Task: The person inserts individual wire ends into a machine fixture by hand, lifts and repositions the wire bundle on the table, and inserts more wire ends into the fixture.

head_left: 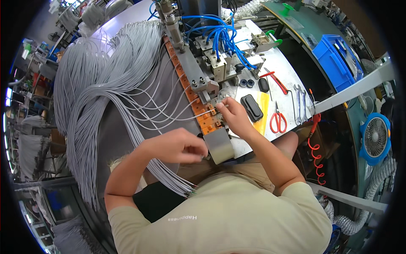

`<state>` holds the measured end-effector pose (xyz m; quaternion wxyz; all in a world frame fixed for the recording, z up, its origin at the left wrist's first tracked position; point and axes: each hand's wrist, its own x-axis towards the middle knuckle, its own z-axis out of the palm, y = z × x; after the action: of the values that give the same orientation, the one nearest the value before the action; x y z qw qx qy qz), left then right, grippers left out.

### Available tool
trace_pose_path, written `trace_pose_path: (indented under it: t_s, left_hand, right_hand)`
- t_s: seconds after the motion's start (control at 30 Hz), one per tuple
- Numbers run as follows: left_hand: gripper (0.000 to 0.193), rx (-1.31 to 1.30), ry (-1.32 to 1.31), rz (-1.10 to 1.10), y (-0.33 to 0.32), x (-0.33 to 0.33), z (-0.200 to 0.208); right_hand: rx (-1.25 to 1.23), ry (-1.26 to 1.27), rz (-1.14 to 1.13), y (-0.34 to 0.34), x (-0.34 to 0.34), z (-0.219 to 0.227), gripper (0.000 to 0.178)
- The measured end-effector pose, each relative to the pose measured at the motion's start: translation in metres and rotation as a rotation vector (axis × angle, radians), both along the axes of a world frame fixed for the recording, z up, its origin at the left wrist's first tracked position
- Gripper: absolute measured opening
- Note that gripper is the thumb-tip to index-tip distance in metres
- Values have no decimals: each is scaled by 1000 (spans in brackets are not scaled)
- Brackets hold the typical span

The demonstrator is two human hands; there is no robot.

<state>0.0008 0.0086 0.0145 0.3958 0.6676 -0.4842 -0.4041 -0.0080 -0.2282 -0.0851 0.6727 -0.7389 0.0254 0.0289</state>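
Observation:
My left hand (179, 146) is curled with its fingertips pinched on thin grey wires (169, 173) that run down toward my lap. My right hand (233, 116) pinches the end of a grey wire (186, 118) at the orange clamp rail (198, 110) of a bench machine (203, 67), just below its metal head. Several grey wires lie looped across the grey work surface (114, 135) and end in the rail's clamps. A big bundle of grey wires (97, 72) fans out to the left.
Blue air hoses (220, 34) crown the machine. On the white plate at right lie red scissors (278, 120), red-handled cutters (275, 80), spanners (300, 106) and a black oval part (252, 108). A blue crate (336, 61) and a blue fan (375, 137) sit further right.

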Motion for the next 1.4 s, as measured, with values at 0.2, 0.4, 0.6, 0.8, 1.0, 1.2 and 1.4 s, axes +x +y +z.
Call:
trace_pose_path:
  t_s: [0.2, 0.4, 0.6, 0.8, 1.0, 1.2, 1.4]
  left_hand:
    - [18, -153, -91, 585, -6, 5, -31]
    - [17, -100, 251, 728, -8, 4, -21]
    - [16, -118, 29, 715, -7, 1, -22]
    - [14, -134, -141, 768, -8, -2, -20]
    - [15, -154, -214, 857, -13, -5, -28]
    - [16, -206, -375, 854, -18, -9, -24]
    - [13, -195, -270, 737, -13, -4, -25]
  right_hand:
    - [-137, -272, -111, 3, -48, 53, 10]
    - [-417, -895, -74, 19, -50, 45, 12]
    - [-481, -744, -62, 28, -43, 43, 15]
    - [-392, -595, -9, 31, -49, 48, 15]
    - [-425, -716, -3, 29, -41, 43, 15]
    - [-410, -635, 3, 28, -43, 45, 16]
    - [-332, -534, 161, 19, -39, 49, 16]
